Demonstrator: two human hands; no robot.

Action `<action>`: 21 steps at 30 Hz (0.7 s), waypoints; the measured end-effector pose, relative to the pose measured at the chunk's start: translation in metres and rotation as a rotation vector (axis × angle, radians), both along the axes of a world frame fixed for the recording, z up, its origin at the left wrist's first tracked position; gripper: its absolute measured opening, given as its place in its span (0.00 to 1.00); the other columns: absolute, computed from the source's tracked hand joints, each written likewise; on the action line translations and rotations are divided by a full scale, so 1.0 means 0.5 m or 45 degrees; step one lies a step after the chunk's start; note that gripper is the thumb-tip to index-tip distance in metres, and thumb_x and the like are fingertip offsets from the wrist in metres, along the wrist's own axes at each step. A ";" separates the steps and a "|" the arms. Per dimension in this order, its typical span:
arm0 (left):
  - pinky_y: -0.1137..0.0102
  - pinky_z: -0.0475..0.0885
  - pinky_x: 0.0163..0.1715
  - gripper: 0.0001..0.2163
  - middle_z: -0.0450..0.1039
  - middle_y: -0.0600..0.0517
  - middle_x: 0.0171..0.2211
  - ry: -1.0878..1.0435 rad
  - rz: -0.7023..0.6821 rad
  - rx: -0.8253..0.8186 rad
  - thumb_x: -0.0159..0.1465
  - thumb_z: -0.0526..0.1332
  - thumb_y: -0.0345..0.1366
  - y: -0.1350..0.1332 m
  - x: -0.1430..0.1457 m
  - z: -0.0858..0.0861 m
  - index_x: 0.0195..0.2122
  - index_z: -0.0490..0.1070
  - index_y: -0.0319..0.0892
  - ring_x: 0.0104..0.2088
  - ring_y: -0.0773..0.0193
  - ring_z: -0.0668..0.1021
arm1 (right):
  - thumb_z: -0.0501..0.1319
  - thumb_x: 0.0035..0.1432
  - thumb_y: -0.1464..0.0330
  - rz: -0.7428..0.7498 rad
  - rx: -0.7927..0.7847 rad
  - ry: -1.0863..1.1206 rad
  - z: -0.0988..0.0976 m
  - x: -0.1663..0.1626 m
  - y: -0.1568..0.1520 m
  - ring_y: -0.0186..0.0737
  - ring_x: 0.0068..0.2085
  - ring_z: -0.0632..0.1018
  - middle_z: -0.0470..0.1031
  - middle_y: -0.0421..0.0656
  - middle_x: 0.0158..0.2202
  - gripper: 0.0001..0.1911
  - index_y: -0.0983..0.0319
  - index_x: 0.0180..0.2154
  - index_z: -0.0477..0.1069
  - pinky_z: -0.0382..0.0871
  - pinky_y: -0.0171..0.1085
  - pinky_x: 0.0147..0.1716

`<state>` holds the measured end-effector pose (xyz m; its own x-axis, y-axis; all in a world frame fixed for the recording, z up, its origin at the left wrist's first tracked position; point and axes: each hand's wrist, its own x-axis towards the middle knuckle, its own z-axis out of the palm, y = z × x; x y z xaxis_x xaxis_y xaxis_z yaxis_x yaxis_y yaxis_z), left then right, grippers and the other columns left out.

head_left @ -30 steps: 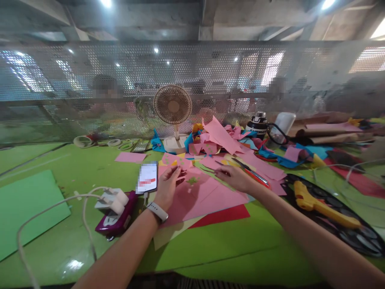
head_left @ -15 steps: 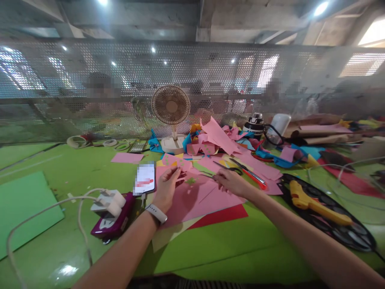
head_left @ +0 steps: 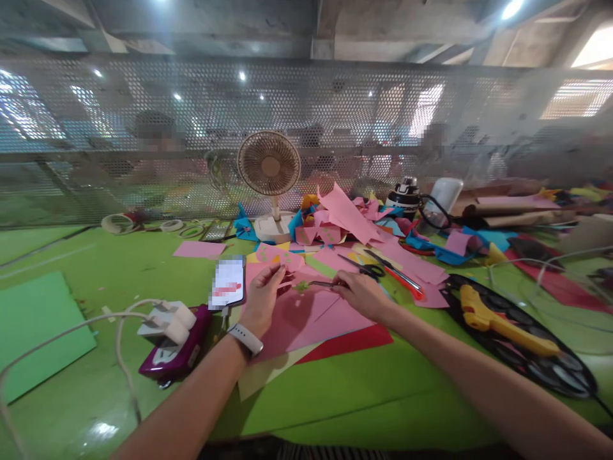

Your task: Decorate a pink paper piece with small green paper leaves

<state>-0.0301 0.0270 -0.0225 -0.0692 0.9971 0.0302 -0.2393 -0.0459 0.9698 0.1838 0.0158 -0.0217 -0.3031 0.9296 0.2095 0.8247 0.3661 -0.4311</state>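
Observation:
My left hand [head_left: 262, 299], with a white watch on the wrist, hovers over a pink paper sheet [head_left: 313, 317]. Its thumb and fingers are pinched together on something small that I cannot make out. My right hand [head_left: 360, 295] is closed on a thin metal tool [head_left: 320, 284]. The tool points left, and its tip is at a small green paper piece [head_left: 302, 287] lying on the pink sheet. A phone [head_left: 228, 282] lies just left of my left hand. Black-handled scissors [head_left: 370, 269] and a red cutter [head_left: 406, 282] lie just beyond my right hand.
A small desk fan [head_left: 269, 171] stands behind a heap of pink and blue paper scraps [head_left: 349, 217]. A purple power strip [head_left: 168, 345] with white chargers sits at the left, near a green sheet [head_left: 36, 326]. At the right, a yellow glue gun [head_left: 500, 319] lies on a black tray. A mesh screen runs along the back.
My right hand has moved left, away from the scissors, and now holds the thin tool at the green piece. My left hand has hardly moved.

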 end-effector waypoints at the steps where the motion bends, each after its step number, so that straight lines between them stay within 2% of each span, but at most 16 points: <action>1: 0.71 0.69 0.34 0.14 0.75 0.51 0.32 0.001 -0.003 0.004 0.50 0.65 0.43 0.000 0.000 0.000 0.34 0.71 0.41 0.34 0.64 0.77 | 0.52 0.59 0.64 -0.004 0.016 -0.014 -0.001 -0.002 -0.001 0.39 0.35 0.74 0.76 0.43 0.33 0.10 0.60 0.35 0.69 0.56 0.33 0.29; 11: 0.70 0.70 0.35 0.13 0.75 0.50 0.33 -0.002 -0.004 0.004 0.51 0.64 0.43 -0.004 0.004 0.004 0.34 0.71 0.41 0.36 0.63 0.77 | 0.52 0.60 0.64 -0.004 0.079 -0.113 -0.015 -0.015 0.006 0.38 0.36 0.74 0.76 0.43 0.35 0.09 0.60 0.35 0.68 0.56 0.33 0.30; 21: 0.69 0.70 0.36 0.14 0.75 0.49 0.34 0.006 -0.027 0.022 0.51 0.64 0.44 -0.001 -0.001 -0.004 0.34 0.71 0.41 0.36 0.63 0.77 | 0.51 0.60 0.65 -0.003 0.133 -0.046 0.014 -0.002 -0.013 0.36 0.35 0.74 0.75 0.40 0.34 0.08 0.59 0.34 0.67 0.58 0.32 0.31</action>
